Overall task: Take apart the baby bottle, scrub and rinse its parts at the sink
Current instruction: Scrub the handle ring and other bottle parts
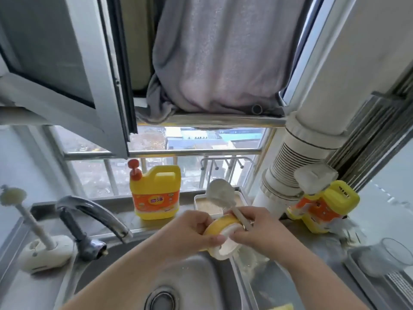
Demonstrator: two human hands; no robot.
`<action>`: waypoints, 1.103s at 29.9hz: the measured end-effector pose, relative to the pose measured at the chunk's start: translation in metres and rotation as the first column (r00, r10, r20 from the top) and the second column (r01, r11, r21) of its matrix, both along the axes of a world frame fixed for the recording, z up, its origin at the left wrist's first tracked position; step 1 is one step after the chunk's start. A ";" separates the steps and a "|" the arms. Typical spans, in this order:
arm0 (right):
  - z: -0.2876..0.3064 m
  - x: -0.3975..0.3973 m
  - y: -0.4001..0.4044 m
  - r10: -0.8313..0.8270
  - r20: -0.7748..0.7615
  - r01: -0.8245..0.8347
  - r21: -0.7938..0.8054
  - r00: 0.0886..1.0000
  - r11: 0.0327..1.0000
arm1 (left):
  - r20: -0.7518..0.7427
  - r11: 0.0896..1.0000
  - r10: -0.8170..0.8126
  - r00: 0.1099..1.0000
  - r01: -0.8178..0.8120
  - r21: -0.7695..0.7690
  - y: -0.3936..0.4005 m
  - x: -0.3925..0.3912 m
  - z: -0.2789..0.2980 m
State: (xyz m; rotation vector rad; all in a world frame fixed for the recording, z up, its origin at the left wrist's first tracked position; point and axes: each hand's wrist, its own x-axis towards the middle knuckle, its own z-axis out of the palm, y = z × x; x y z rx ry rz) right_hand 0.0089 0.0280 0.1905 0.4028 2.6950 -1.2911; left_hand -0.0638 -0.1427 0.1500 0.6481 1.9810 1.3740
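My left hand (192, 231) grips a yellow and white ring-shaped bottle part (223, 237) over the right rim of the steel sink (125, 271). My right hand (259, 229) holds the white handle of a bottle brush (218, 192), whose grey sponge head sticks up behind the hands. The same hand's fingers also touch the right side of the part. A clear glass bottle body (388, 256) lies on a tray at the right.
A steel tap (93, 218) arches over the sink at left. A second brush in a white stand (44, 249) is at far left. Yellow detergent jugs stand behind (156, 193) and at right (324, 206). A white dish (212, 206) sits by the window rail.
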 end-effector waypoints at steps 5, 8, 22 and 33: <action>-0.007 -0.022 -0.046 -0.003 -0.114 0.017 0.120 0.993 0.993 | 0.016 0.979 0.202 0.979 -0.202 0.030 -0.060 -0.015 -0.013; -0.017 -0.027 -0.071 0.038 -0.117 -0.017 0.174 0.992 0.985 | 0.059 0.962 0.253 0.966 -0.258 0.090 -0.074 -0.017 -0.019; -0.017 0.009 -0.056 -0.011 -0.051 0.024 0.259 0.999 0.966 | -0.221 0.964 0.231 0.947 -0.193 0.183 -0.054 0.005 -0.034; -0.018 0.011 -0.008 -0.068 -0.173 0.115 0.278 0.983 0.954 | -0.054 0.939 0.259 0.964 -0.238 0.250 -0.017 0.022 -0.015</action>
